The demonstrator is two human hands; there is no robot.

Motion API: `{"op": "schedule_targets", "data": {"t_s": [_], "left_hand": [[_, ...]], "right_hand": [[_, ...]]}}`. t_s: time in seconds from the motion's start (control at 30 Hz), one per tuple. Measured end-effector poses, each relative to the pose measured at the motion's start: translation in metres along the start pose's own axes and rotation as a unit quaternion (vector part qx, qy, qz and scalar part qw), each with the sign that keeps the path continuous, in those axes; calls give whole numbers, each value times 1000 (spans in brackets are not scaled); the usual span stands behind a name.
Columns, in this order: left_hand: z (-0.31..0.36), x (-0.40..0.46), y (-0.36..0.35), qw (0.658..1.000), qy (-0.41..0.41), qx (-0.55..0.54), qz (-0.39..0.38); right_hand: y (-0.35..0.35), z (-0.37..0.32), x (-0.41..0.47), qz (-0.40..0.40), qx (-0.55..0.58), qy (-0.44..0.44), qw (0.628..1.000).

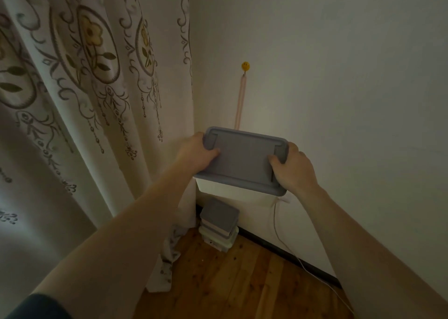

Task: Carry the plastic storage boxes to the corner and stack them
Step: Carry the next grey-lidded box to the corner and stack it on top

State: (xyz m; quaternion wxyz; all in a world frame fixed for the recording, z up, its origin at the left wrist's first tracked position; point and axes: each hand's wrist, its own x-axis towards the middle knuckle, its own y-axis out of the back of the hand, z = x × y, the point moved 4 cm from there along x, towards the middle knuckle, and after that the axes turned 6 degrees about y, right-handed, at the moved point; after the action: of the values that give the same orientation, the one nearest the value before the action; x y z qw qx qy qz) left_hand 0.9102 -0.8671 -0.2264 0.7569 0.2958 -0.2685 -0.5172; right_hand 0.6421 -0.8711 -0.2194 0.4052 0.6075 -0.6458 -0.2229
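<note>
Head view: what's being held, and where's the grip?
A grey-lidded storage box, held in the air by both short ends: left hand on its left end, right hand on its right, thumbs on the lid.

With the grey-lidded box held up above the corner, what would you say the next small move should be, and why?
Probably lower it straight down. Both hands, left hand and right hand, grip the ends of the held box, which hangs in the air above the stack of boxes on the floor in the corner, not yet touching it.

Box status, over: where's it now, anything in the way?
Left hand, right hand grip grey-lidded box. Held above corner stack. White cable nearby.
</note>
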Motion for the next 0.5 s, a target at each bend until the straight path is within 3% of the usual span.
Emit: {"op": "schedule_targets", "data": {"t_s": [0.5], "left_hand": [[-45, 119, -84, 996, 52, 15, -71]], "right_hand": [[-102, 59, 105, -45, 25, -32, 998]]}}
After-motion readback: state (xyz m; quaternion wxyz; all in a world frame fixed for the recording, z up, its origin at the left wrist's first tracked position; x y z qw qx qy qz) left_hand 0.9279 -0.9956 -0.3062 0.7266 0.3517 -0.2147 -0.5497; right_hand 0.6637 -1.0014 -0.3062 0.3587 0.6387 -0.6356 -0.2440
